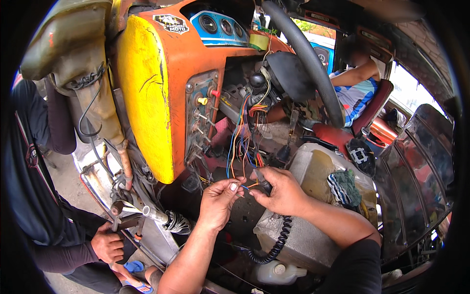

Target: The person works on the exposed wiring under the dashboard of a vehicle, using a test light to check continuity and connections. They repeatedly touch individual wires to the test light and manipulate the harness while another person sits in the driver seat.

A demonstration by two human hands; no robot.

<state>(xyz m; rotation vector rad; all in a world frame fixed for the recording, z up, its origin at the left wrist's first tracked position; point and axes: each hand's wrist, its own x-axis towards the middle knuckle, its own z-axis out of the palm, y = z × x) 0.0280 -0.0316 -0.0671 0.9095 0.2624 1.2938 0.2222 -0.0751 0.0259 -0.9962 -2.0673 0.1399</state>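
My left hand [219,200] is closed in a pinch on thin wires, thumb against the fingertips. A blue and an orange wire [253,185] run between it and my right hand [281,192], which is wrapped round a dark tool-like piece [263,182]; its kind I cannot make out. Just above both hands hangs a loose bundle of coloured wires [241,142], coming down from under the steering column. A coiled black cord [280,241] dangles below my right wrist; its upper end is hidden.
An orange dashboard [202,63] with a toggle switch panel [200,117] stands ahead, a steering wheel [308,59] to its right. A grey engine cover [313,181] bears a striped cloth [344,187]. At left, another person's hand [108,243] grips a hammer-like tool. Someone sits far right.
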